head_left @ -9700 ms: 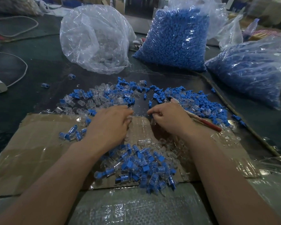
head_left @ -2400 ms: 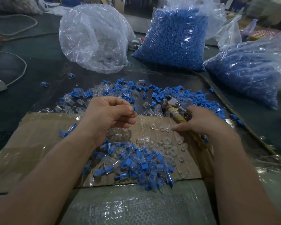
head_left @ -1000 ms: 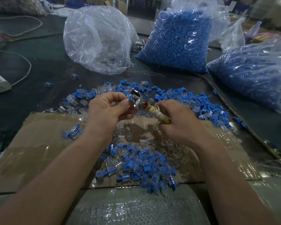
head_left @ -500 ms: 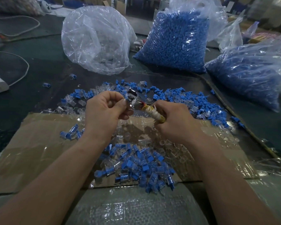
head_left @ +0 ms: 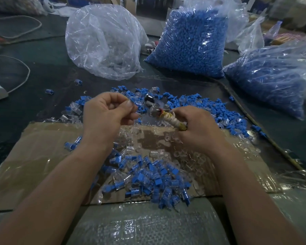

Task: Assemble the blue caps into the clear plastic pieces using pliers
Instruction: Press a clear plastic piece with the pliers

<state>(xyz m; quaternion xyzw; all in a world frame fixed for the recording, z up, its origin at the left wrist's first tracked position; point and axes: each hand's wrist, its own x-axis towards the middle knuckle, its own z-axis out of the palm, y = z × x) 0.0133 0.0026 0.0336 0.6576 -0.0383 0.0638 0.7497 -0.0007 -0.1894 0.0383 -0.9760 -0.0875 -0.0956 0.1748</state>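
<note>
The small blue-capped piece [head_left: 133, 102] is pinched between the thumb and forefinger of the left hand [head_left: 108, 114], held in the air above the far edge of the cardboard sheet [head_left: 34, 156]; I cannot tell whether the cap is fully seated. The right hand [head_left: 198, 128] is wrapped tight round the cloth-bound handle of the pliers [head_left: 153, 106], their head just beside the piece, apparently not touching it. If the jaws close off-centre, I'd expect the cap to go in crooked or the clear plastic to crack, and with so slight a pinch the piece could pop out into the loose blue caps [head_left: 201, 106] beyond the cardboard. A fingertip so near the jaws could get nipped too. Half a second ago the left fingers looked pressed against the pliers' head; now they seem to sit slightly off it. A couple of seconds back the pliers lay at the cardboard's far edge. Finished pieces [head_left: 148, 179] heap at its near edge, and bags of caps [head_left: 191, 43] stand well beyond it on the worktop [head_left: 42, 59].
</note>
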